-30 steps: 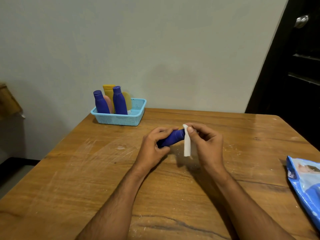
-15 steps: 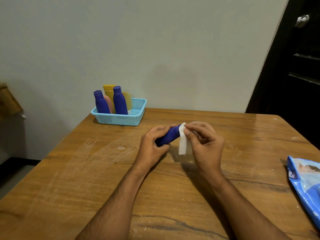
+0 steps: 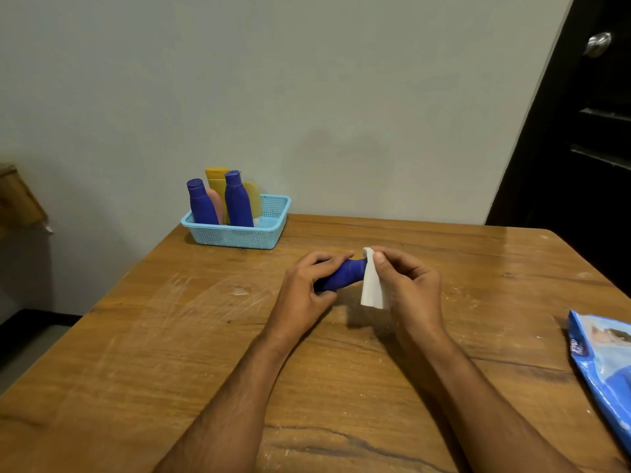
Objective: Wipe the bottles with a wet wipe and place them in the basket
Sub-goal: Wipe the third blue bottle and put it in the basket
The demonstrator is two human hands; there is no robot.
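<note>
The left hand (image 3: 307, 285) curls its fingers and thumb round the lower part of a dark blue bottle (image 3: 343, 276), which lies almost level just above the bench (image 3: 170, 353), its far end tilted up toward the right hand (image 3: 406, 285). The right hand pinches a white wipe (image 3: 371, 285) between thumb and fingers against that far end; the wipe drapes over the tip and hangs down in a loose fold in front of the palm, hiding the bottle's end. Whether the bottle touches the bench I cannot tell.

At the far left corner of the bench, well apart from the hands, a light blue basket (image 3: 239, 235) holds two upright blue bottles (image 3: 237, 199), a yellow one (image 3: 216, 180) behind them and a pink one (image 3: 215, 204) between them; its right part holds no upright bottle. A blue packet (image 3: 604, 367) lies at the right edge of the bench. Nothing lies on the bench between the hands and the basket. A dark door (image 3: 587, 131) with a round knob stands at the right.

Compared with half a second ago, the wipe sits slightly farther toward the bottle's tip, much as it did a second ago, and more of the blue body shows between the hands; the left hand's grip is unchanged
</note>
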